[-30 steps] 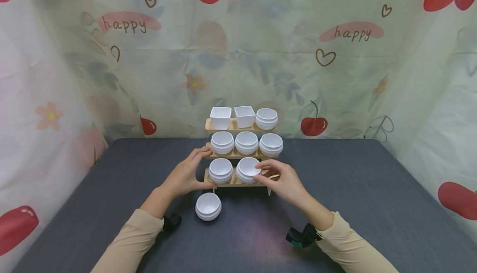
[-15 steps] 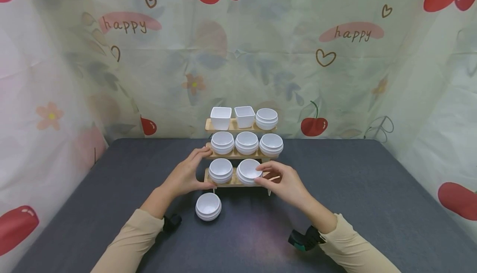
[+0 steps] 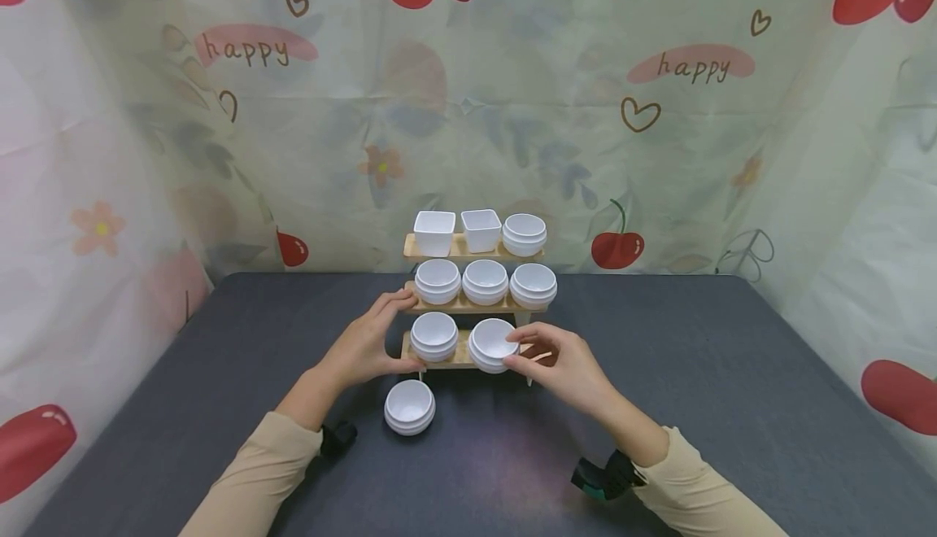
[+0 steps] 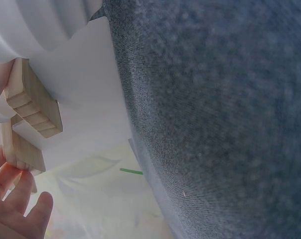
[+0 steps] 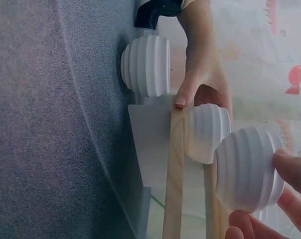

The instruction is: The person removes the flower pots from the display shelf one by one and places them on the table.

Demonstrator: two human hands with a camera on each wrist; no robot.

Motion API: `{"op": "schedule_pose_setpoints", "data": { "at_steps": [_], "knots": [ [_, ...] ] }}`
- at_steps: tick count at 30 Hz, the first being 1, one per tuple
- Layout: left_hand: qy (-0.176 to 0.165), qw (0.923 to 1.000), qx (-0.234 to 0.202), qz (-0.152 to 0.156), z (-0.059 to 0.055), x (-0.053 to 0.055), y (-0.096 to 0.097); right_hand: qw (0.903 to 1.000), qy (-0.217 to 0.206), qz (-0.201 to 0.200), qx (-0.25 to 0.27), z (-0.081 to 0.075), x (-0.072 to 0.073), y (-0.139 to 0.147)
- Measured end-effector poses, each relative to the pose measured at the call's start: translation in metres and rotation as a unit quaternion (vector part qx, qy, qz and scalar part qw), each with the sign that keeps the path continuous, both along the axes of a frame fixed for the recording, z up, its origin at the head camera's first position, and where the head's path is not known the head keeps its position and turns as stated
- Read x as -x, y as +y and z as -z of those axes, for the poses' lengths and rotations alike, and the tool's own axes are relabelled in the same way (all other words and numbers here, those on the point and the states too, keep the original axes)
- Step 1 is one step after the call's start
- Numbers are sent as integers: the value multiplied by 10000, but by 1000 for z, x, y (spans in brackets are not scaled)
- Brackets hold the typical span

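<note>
A three-tier wooden display stand (image 3: 445, 365) with white side panels holds small white pots. My left hand (image 3: 366, 343) grips its left end, the thumb on the lowest shelf's front edge and the fingertips at the end of the middle shelf. Between thumb and fingers, my right hand (image 3: 562, 360) pinches a round ribbed white pot (image 5: 247, 169) by its rim side. That pot overlaps the front edge of the lowest shelf in the head view. Another round pot (image 3: 433, 333) sits at the left of this shelf.
Three round pots (image 3: 485, 281) fill the middle shelf. Two square pots (image 3: 434, 232) and a round pot (image 3: 524, 233) stand on top. In front of the stand, one round pot (image 3: 409, 408) rests on the dark tabletop (image 3: 695, 358). A printed curtain (image 3: 468, 146) encloses the back and sides.
My right hand and its round pot have shifted slightly toward me and to the right, off their former place on the lowest shelf. The left hand stays still.
</note>
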State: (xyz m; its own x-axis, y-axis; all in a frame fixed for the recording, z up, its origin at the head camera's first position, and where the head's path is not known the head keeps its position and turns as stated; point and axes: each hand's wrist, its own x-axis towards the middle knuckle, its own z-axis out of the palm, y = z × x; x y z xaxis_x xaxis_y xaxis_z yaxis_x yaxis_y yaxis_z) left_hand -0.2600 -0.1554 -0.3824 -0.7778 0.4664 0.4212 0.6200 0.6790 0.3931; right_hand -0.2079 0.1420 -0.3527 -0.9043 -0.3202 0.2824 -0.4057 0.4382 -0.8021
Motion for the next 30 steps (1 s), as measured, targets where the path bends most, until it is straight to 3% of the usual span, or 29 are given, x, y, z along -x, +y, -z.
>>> {"op": "schedule_pose_setpoints", "data": {
  "at_steps": [30],
  "knots": [
    [-151, 9998, 70, -81, 0, 1, 0, 9998, 141, -157, 32, 12, -8, 4]
  ]
}}
